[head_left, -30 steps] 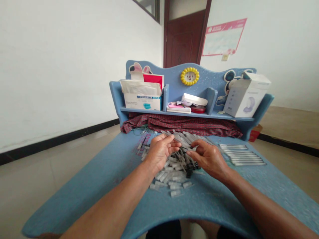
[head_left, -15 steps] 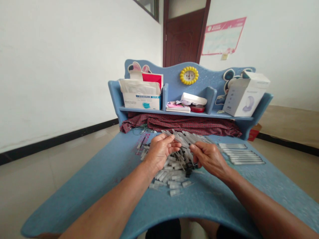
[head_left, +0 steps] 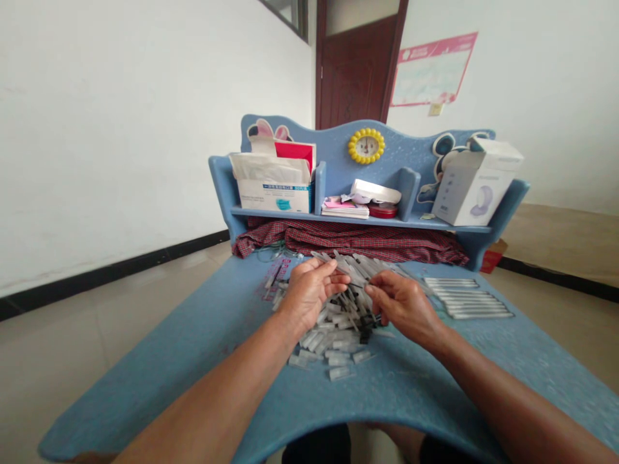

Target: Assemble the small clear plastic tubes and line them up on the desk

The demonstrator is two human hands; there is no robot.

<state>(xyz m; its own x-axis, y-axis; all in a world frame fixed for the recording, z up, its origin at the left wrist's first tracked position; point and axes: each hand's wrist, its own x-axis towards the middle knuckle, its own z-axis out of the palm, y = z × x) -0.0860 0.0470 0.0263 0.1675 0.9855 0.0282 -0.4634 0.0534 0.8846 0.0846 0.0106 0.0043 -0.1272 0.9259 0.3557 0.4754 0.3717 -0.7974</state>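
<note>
In the head view, the only 1 here, a slim pen spans the gap between 2 bare hands, above the loose pile: the left hand curls its fingers round 1 end, and the right hand pinches the other between thumb and fingertips. It looks light and stiff, likely smooth plastic that could slip or roll, and its thin parts might crack if bent; a pinch near each end, kept in line, should suit it best. Below and behind lie clear caps, black bits and pale barrels; a row of pens rests flat to the right. The desk is blue, hard-looking and lightly speckled. Behind are a checked cloth, a shelf with 2 boxes at its ends, a yellow clock, white walls and a brown door.
</note>
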